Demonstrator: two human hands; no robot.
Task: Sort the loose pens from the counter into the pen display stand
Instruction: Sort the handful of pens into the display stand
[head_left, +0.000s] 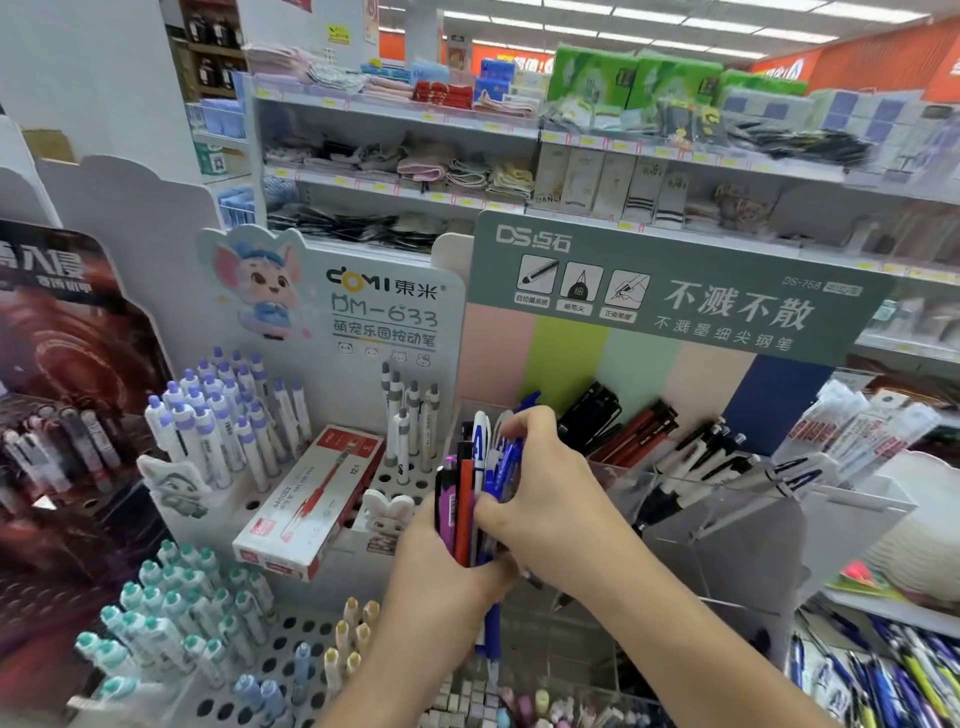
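My left hand (447, 577) grips an upright bundle of mixed pens (462, 499), purple, red, white and blue, in front of the pen display stand (675, 291). My right hand (545, 488) reaches into the top of the bundle and pinches a blue pen (506, 462) between thumb and fingers. Behind my hands, the stand's clear compartments (691, 514) hold black, red and black-and-white pens lying at a slant. The bundle's lower ends are hidden by my left hand.
A perforated white stand (291, 634) at left holds purple-capped, teal-capped and yellow-capped pens. A red-and-white pen box (306, 504) lies across it. More loose pens (883, 675) lie at the bottom right. Shop shelves with cloths and packets rise behind.
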